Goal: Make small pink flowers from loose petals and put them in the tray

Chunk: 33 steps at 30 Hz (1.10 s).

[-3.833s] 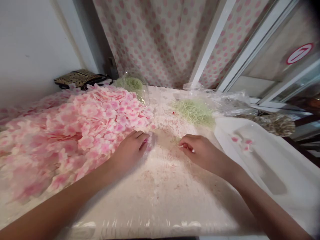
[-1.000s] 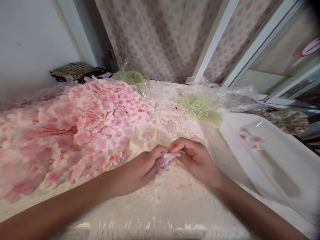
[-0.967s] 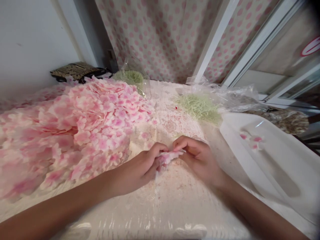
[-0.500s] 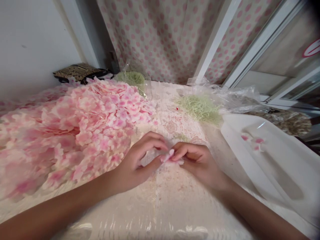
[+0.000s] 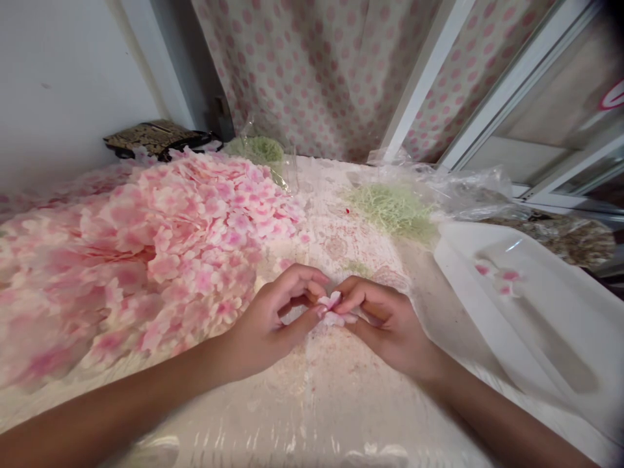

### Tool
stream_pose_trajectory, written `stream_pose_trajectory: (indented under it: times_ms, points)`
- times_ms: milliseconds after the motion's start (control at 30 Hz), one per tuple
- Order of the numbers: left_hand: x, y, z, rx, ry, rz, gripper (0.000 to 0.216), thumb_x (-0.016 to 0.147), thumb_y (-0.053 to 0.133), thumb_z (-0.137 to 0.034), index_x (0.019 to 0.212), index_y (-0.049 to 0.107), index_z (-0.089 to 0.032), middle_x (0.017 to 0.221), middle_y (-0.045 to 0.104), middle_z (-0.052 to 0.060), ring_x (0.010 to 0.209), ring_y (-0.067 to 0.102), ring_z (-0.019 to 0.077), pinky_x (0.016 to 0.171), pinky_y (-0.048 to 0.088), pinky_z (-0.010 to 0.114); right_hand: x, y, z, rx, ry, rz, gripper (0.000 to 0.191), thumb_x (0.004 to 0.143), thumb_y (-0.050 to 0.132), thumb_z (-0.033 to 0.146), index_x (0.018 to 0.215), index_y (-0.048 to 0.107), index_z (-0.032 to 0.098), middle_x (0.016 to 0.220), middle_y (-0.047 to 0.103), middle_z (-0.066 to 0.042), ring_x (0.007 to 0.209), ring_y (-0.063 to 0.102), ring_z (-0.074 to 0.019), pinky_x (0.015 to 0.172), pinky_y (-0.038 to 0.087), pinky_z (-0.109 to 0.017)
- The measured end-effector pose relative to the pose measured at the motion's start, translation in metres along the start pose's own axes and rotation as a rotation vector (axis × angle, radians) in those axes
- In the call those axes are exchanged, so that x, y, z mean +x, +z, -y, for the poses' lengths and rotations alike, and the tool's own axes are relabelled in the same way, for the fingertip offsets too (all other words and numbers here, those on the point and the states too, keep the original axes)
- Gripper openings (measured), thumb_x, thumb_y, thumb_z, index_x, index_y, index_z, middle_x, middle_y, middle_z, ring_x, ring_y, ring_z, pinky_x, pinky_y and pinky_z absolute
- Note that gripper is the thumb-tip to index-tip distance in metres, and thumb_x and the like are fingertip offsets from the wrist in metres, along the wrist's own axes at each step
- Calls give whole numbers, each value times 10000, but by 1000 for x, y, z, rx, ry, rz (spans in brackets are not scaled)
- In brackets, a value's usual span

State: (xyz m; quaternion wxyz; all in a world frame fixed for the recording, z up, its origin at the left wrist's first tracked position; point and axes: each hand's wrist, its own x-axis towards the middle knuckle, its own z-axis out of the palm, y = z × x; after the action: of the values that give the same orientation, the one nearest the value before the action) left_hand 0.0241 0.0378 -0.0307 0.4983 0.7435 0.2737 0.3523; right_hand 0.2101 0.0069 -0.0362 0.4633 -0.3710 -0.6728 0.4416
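My left hand (image 5: 273, 318) and my right hand (image 5: 383, 318) meet over the middle of the table (image 5: 316, 403), fingertips pinched together on a small pink fabric flower (image 5: 332, 308). The left thumb and forefinger curl round its left side; the right fingers grip its right side. A big heap of pink and white fabric petals (image 5: 136, 247) lies just left of my left hand.
A loose pile of pale green stems (image 5: 392, 209) lies behind my right hand, beside crumpled clear plastic (image 5: 463, 188). A white sheet (image 5: 526, 312) at right carries a few finished pink flowers (image 5: 502, 276). A bag of green stems (image 5: 258, 153) and a dark patterned pouch (image 5: 156, 138) sit at the back.
Earlier my hands were apart, the left at the petal heap, the right near the green stems. They came together on the flower; over the last second the left fingers opened slightly and re-pinched.
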Motion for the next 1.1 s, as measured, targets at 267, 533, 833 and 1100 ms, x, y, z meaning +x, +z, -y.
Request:
stream_pose_trajectory:
  times_ms: [267,533,833,1100]
  points:
    - [-4,4,4,148,113,21,239,876,485,-138,1093,425,-222,938,591,23,864,584,120,756,466,237,3,3,4,125,221,24,133,799,587,200,903,507,214,802,555,9,724,540,-103,632,429,-227]
    - [-1,2,3,63,31,-135,211,921,408,-210,1130,389,-228,903,509,7,814,541,109,772,433,253,9,-3,0,262,449,-22,115,704,678,234,714,585,167,692,547,29,611,480,-76,572,366,-214]
    - [1,0,9,115,-74,-128,197,944,337,-270,1131,391,-235,911,516,-1,811,543,120,755,414,266,9,-5,-5,405,453,23,74,750,641,219,816,640,183,715,559,25,628,497,-76,595,378,-216]
    - [2,1,3,74,-3,21,250,884,486,-238,1118,398,-228,957,494,14,858,545,132,765,446,285,2,1,-4,-35,227,3,366,802,543,156,1144,445,243,896,578,-6,812,556,-123,705,442,-264]
